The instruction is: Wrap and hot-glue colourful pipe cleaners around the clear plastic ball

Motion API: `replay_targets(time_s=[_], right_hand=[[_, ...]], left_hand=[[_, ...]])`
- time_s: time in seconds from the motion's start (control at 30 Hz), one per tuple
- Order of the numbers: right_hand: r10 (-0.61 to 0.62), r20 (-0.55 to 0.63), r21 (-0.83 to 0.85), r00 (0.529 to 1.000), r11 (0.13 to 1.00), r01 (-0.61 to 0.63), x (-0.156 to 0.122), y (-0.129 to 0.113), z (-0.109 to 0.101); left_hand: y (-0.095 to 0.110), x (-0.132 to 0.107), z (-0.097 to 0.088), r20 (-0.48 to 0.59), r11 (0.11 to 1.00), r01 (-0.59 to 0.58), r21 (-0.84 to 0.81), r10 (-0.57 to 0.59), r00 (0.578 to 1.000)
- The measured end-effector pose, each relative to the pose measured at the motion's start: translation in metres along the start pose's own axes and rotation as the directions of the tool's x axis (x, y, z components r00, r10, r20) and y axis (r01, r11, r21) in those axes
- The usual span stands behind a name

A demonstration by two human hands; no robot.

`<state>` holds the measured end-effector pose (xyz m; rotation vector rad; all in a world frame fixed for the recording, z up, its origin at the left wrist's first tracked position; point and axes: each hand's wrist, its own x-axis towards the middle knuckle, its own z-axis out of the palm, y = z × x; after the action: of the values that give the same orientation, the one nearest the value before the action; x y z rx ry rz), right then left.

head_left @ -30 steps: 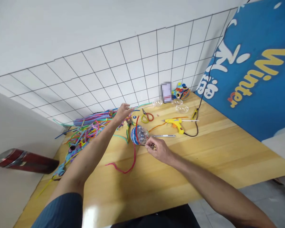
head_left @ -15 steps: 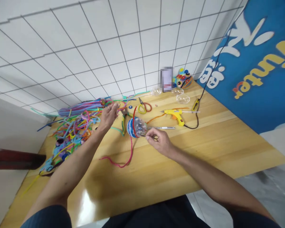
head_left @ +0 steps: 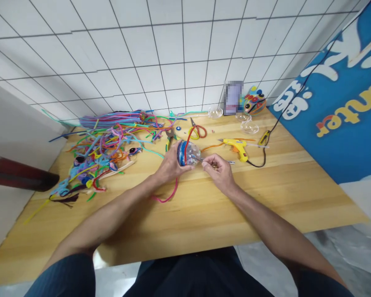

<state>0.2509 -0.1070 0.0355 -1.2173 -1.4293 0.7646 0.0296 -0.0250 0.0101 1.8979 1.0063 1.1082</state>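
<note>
My left hand (head_left: 169, 164) is wrapped round the near left side of a clear plastic ball (head_left: 193, 153). Blue pipe cleaner winds round the ball's left part, and a red pipe cleaner (head_left: 188, 139) sticks up across it. From beneath the ball a pink pipe cleaner (head_left: 172, 193) trails onto the table. My right hand (head_left: 219, 171) pinches a thin, pointed metal tool (head_left: 199, 159), whose tip meets the ball's right side; my fingers cover most of it. Pliers (head_left: 170, 136) with green and yellow handles lie just behind my left hand.
A heap of pipe cleaners (head_left: 111, 144) spreads over the left of the wooden table (head_left: 266, 202). Scissors (head_left: 198, 131), a yellow glue gun (head_left: 239, 148) with its cord, clear half-shells (head_left: 250, 127), a phone (head_left: 233, 99) and a colourful decorated ball (head_left: 254, 101) stand or lie towards the wall.
My left hand has come down from above the pipe cleaners and taken hold of the ball. My right hand keeps the tool at the ball's side. The view has shifted.
</note>
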Motion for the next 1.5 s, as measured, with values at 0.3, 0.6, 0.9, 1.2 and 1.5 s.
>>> replay_targets(time_s=[0.3,0.6,0.9,1.2,1.5], right_hand=[[-0.057,-0.022,-0.062,0.998,0.997,0.056,-0.001,-0.004,-0.010],[-0.315,0.094,-0.258,0.945,0.909,0.328,0.002,-0.006,-0.019],[-0.318,0.046,-0.280,0.947,0.906,0.318,0.002,0.010,-0.011],[-0.265,0.065,-0.316,0.962,0.909,0.271,0.002,0.004,-0.002],[-0.339,0.104,-0.346,0.935,0.869,0.354,0.002,-0.001,-0.003]], left_hand=[[0.000,-0.008,0.003,-0.012,0.995,-0.091,-0.032,0.091,0.996],[-0.006,-0.014,0.000,0.039,0.948,-0.274,0.164,0.271,0.962],[-0.005,-0.017,0.002,0.039,0.953,-0.260,0.158,0.258,0.965],[-0.001,-0.017,0.004,0.064,0.946,-0.291,0.142,0.285,0.956],[-0.001,-0.016,0.006,0.053,0.939,-0.319,0.129,0.315,0.948]])
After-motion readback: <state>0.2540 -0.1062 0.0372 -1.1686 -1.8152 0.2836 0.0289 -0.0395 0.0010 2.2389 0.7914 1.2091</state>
